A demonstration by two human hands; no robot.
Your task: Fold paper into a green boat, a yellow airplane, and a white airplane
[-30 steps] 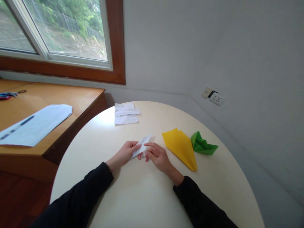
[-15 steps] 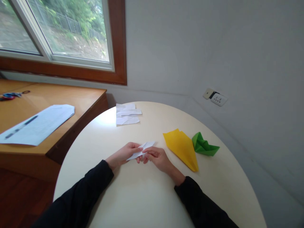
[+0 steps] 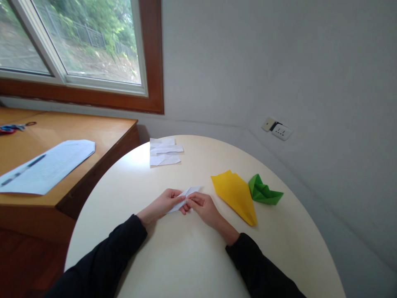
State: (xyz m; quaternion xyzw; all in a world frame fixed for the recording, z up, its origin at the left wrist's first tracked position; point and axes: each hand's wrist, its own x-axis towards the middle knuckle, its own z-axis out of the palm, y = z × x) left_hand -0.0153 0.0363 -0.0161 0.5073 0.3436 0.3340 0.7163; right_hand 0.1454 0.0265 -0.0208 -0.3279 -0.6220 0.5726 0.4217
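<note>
Between my hands is a small piece of folded white paper [image 3: 192, 191], held slantwise above the round table. My left hand [image 3: 167, 203] grips it from the left, thumb on top and fingers curled beneath. The fingertips of my right hand [image 3: 203, 207] pinch at the paper's near edge, close to the left thumb. Fingers cover the middle of the paper, so its folds there are partly hidden. To the right lies a yellow folded paper [image 3: 235, 194], and touching or nearly touching it is a green paper boat [image 3: 263, 190].
Several white paper strips [image 3: 166, 152] lie at the far edge of the round cream table [image 3: 186, 265]. On the wooden desk [image 3: 114, 128] at left are a white sheet [image 3: 68, 157], a pen [image 3: 25, 169] and scissors [image 3: 18, 127]. A wall socket [image 3: 282, 131] is at right.
The right fingertips have shifted slightly on the white paper, closer to the left thumb. The whole view has moved a little; the other papers lie as before.
</note>
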